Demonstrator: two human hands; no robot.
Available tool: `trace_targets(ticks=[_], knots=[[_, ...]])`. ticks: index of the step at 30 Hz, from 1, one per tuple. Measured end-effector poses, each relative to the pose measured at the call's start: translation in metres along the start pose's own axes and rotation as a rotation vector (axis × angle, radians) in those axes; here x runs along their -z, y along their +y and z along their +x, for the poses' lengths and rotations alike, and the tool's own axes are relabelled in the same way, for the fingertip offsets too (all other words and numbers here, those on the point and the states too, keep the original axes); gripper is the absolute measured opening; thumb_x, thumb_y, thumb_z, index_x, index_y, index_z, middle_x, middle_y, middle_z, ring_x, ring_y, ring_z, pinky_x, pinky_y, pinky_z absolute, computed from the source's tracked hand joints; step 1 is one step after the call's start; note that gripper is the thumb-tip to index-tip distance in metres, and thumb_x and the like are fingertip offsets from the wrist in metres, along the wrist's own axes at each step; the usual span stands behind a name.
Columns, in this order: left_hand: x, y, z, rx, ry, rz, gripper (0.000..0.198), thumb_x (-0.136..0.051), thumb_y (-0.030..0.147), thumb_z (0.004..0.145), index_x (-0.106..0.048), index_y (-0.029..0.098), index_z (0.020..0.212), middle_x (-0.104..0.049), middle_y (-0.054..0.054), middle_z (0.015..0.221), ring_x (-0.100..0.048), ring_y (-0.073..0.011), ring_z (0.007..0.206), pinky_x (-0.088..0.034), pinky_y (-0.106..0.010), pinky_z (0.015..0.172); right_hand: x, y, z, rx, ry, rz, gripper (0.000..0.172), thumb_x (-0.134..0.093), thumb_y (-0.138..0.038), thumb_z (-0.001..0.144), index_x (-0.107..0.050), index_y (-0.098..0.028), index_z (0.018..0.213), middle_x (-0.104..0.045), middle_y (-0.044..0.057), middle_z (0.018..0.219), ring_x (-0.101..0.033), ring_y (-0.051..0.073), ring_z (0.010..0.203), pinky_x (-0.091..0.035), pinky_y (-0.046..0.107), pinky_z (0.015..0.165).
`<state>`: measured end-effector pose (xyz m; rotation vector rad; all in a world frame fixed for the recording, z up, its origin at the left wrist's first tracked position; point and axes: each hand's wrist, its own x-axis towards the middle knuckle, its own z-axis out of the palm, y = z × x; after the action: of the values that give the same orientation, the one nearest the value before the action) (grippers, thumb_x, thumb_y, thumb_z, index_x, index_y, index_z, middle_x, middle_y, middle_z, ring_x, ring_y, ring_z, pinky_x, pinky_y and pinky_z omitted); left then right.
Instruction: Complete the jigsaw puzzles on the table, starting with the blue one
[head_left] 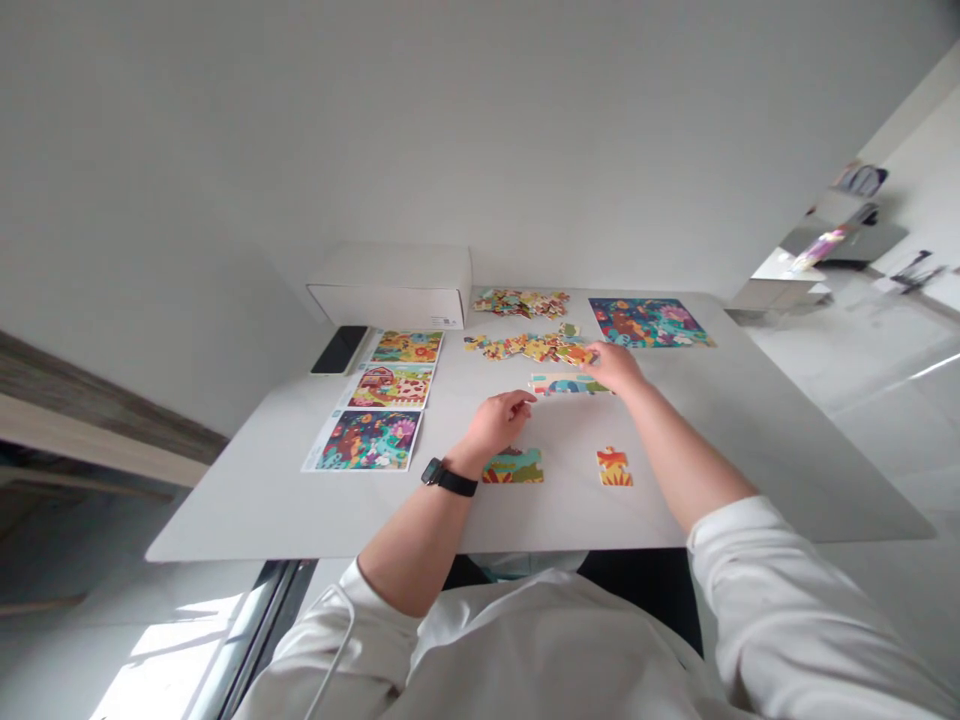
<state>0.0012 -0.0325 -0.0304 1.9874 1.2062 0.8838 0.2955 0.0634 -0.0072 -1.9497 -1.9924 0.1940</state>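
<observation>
1. A white sleeve (795, 590) lay nearest, leading to the right hand (613, 366).
2. Its fingers (592, 352), nearly closed, touched loose jigsaw pieces (525, 347); whether they gripped one could not be told.
3. The left hand (499, 422), half curled and empty, was just beside a joined puzzle strip (566, 385) and a puzzle section (512, 466) on the counter (300, 520).

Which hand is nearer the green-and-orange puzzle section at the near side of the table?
Left. The left hand is just beyond the green-and-orange jigsaw section, close to it. The right hand is farther away, beyond the section and off to its right.
</observation>
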Motion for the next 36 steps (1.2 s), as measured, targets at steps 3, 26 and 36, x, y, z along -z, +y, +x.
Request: trace_targets(ticks=[3, 26, 36], knots=[[-0.004, -0.001, 0.002, 0.045, 0.063, -0.162, 0.026, -0.065, 0.029, 0.097, -0.074, 0.021, 0.12, -0.077, -0.004, 0.092, -0.068, -0.015, 0.077, -0.056, -0.028, 0.077, 0.006, -0.013, -0.034, 0.093, 0.065, 0.174, 0.041, -0.08, -0.036, 0.087, -0.074, -0.024, 0.126, -0.079, 0.011, 0.122, -0.074, 0.03, 0.114, -0.058, 0.045, 0.102], [-0.005, 0.0, 0.004, 0.264, 0.05, -0.683, 0.048, -0.092, 0.051, 0.078, -0.064, 0.017, 0.098, -0.07, 0.0, 0.072, -0.064, -0.0097, 0.059, -0.05, -0.022, 0.059, -0.047, -0.051, -0.103, 0.103, -0.101, 0.85, 0.043, -0.07, -0.061, 0.09, -0.073, -0.024, 0.112, -0.078, 0.005, 0.092, -0.073, 0.023, 0.08, -0.062, 0.04, 0.082], [-0.003, 0.001, 0.003, 0.263, 0.02, -0.675, 0.048, -0.088, 0.055, 0.081, -0.064, 0.017, 0.099, -0.071, 0.0, 0.071, -0.065, -0.011, 0.06, -0.051, -0.023, 0.06, -0.044, -0.047, -0.102, 0.046, -0.141, 0.866, 0.038, -0.072, -0.059, 0.087, -0.071, -0.026, 0.105, -0.073, 0.001, 0.083, -0.07, 0.022, 0.075, -0.06, 0.036, 0.075]])
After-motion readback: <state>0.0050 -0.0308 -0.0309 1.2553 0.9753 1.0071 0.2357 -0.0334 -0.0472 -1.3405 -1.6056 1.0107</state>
